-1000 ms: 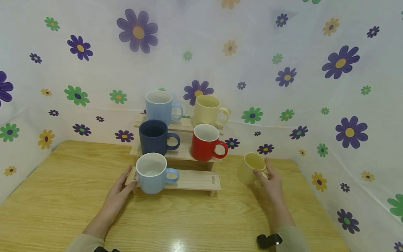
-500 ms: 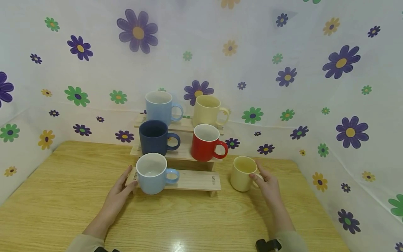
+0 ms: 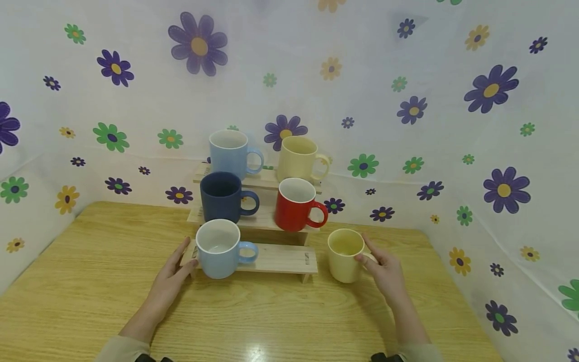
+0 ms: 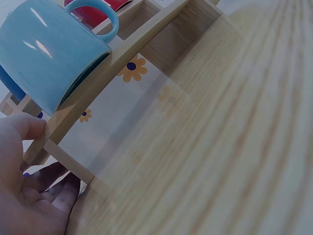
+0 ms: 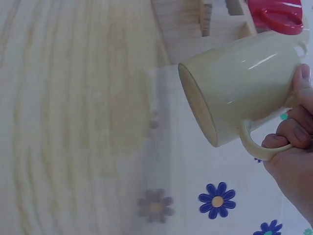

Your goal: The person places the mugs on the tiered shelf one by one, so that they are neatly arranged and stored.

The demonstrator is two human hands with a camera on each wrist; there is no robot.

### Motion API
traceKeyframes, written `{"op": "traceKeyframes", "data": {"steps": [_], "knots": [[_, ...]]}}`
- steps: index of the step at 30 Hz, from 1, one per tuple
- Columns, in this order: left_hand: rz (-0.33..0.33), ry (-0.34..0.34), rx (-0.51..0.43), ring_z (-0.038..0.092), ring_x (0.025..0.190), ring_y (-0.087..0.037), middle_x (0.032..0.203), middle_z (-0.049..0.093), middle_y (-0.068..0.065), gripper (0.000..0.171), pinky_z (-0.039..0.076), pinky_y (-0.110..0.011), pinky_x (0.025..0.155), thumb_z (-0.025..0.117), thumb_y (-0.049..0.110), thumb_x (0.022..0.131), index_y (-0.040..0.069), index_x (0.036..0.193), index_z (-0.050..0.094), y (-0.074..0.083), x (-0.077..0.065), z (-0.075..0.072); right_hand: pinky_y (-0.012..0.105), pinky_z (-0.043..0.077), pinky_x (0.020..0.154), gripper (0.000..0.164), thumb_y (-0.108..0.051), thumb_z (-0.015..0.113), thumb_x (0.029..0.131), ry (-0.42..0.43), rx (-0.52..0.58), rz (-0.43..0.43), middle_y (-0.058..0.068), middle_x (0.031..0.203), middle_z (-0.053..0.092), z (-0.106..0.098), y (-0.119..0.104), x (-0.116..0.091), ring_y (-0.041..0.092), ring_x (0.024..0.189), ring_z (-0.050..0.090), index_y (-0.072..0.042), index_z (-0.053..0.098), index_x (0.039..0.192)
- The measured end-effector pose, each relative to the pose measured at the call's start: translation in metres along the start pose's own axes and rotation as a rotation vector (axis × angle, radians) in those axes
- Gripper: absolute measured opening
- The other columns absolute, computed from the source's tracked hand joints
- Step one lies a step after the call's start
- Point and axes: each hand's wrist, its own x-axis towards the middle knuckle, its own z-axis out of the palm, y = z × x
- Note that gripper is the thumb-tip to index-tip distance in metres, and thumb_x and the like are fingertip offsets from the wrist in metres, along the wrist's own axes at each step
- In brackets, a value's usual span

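Note:
My right hand (image 3: pixel 386 274) grips a pale yellow mug (image 3: pixel 345 265) by its handle, with fingers through the loop in the right wrist view. The mug's underside shows there, held above the table, just right of a three-tier wooden rack (image 3: pixel 277 257). My left hand (image 3: pixel 165 286) holds the left end of the rack's lowest shelf, thumb against its edge and fingers below, as the left wrist view shows. Beside that thumb a light blue mug (image 3: pixel 218 259) stands on the shelf's left part; bare wood lies to its right.
On the middle tier stand a dark blue mug (image 3: pixel 220 198) and a red mug (image 3: pixel 294 206). Another light blue mug (image 3: pixel 227 158) and a second yellow mug (image 3: pixel 296 161) occupy the top tier. A flowered cloth (image 3: pixel 434 141) hangs behind the wooden table (image 3: pixel 253 317).
My right hand has carried the yellow mug leftward and somewhat closer to me, toward the rack's right end. The mug has become more upright. My left hand stays in place.

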Motion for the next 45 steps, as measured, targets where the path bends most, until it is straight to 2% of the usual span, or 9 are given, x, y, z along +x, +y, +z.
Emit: {"op": "traceKeyframes", "data": {"steps": [4, 9, 15, 22, 26, 30, 35, 39, 45], "knots": [[0.001, 0.001, 0.0, 0.012, 0.142, -0.036, 0.159, 0.006, -0.01, 0.072, 0.015, -0.062, 0.109, 0.051, 0.049, 0.096, 0.03, 0.155, 0.013, -0.001, 0.001, 0.0, 0.017, 0.05, 0.08, 0.052, -0.017, 0.072, 0.086, -0.004, -0.002, 0.004, 0.005, 0.138, 0.049, -0.001, -0.013, -0.006, 0.016, 0.116, 0.054, -0.006, 0.054, 0.134], [0.001, 0.002, 0.004, 0.016, 0.141, -0.036, 0.159, 0.007, -0.01, 0.072, 0.016, -0.062, 0.109, 0.051, 0.049, 0.096, 0.031, 0.154, 0.013, -0.001, 0.001, -0.001, 0.023, 0.053, 0.078, 0.051, -0.014, 0.072, 0.085, -0.029, 0.037, -0.015, 0.007, 0.138, 0.049, 0.0, -0.027, -0.013, 0.0, 0.105, 0.056, -0.004, 0.055, 0.133], [-0.001, 0.003, 0.008, 0.013, 0.142, -0.036, 0.159, 0.007, -0.009, 0.072, 0.015, -0.062, 0.109, 0.051, 0.049, 0.096, 0.031, 0.154, 0.013, -0.002, 0.001, -0.001, 0.028, 0.056, 0.074, 0.047, -0.007, 0.072, 0.084, -0.055, 0.08, -0.087, 0.016, 0.129, 0.057, 0.007, -0.041, -0.018, 0.006, 0.09, 0.062, -0.001, 0.058, 0.129], [0.007, 0.004, 0.007, 0.013, 0.142, -0.036, 0.159, 0.008, -0.01, 0.073, 0.015, -0.062, 0.109, 0.052, 0.048, 0.096, 0.029, 0.155, 0.013, -0.003, 0.001, 0.001, 0.026, 0.056, 0.07, 0.045, -0.002, 0.071, 0.083, -0.075, 0.083, -0.147, 0.019, 0.121, 0.062, 0.016, -0.052, -0.018, 0.008, 0.078, 0.059, 0.0, 0.06, 0.127], [0.007, 0.002, 0.003, 0.011, 0.143, -0.035, 0.159, 0.007, -0.009, 0.072, 0.014, -0.062, 0.109, 0.052, 0.048, 0.096, 0.029, 0.155, 0.013, -0.002, 0.001, 0.0, 0.025, 0.055, 0.062, 0.044, -0.003, 0.071, 0.084, -0.096, 0.088, -0.156, 0.021, 0.102, 0.067, 0.022, -0.057, -0.019, 0.008, 0.066, 0.052, -0.002, 0.061, 0.127], [0.014, 0.003, 0.006, 0.008, 0.143, -0.034, 0.159, 0.007, -0.008, 0.072, 0.013, -0.062, 0.11, 0.051, 0.048, 0.096, 0.028, 0.155, 0.013, -0.002, 0.0, 0.0, 0.024, 0.053, 0.059, 0.044, -0.005, 0.071, 0.084, -0.119, 0.117, -0.157, 0.021, 0.094, 0.067, 0.034, -0.059, -0.017, 0.008, 0.066, 0.05, -0.004, 0.061, 0.127], [0.021, 0.003, 0.003, 0.01, 0.143, -0.036, 0.159, 0.007, -0.011, 0.073, 0.014, -0.061, 0.109, 0.051, 0.047, 0.097, 0.024, 0.155, 0.013, -0.003, 0.001, 0.001, 0.023, 0.054, 0.064, 0.043, -0.004, 0.07, 0.085, -0.138, 0.183, -0.17, 0.02, 0.107, 0.067, 0.052, -0.057, -0.013, 0.009, 0.071, 0.054, -0.002, 0.061, 0.127], [0.026, 0.005, 0.001, 0.01, 0.143, -0.036, 0.159, 0.007, -0.011, 0.073, 0.014, -0.061, 0.11, 0.051, 0.046, 0.097, 0.022, 0.155, 0.013, -0.003, 0.001, 0.001, 0.023, 0.055, 0.069, 0.042, -0.002, 0.07, 0.085, -0.132, 0.235, -0.185, 0.015, 0.123, 0.062, 0.065, -0.053, -0.01, 0.009, 0.08, 0.058, 0.0, 0.061, 0.126], [0.024, 0.009, 0.002, 0.012, 0.142, -0.036, 0.159, 0.008, -0.011, 0.073, 0.014, -0.061, 0.109, 0.051, 0.046, 0.097, 0.023, 0.155, 0.013, -0.003, 0.001, 0.0, 0.022, 0.054, 0.073, 0.041, -0.002, 0.07, 0.084, -0.117, 0.277, -0.182, 0.013, 0.124, 0.062, 0.079, -0.051, -0.006, 0.012, 0.089, 0.059, -0.001, 0.062, 0.125]]}}
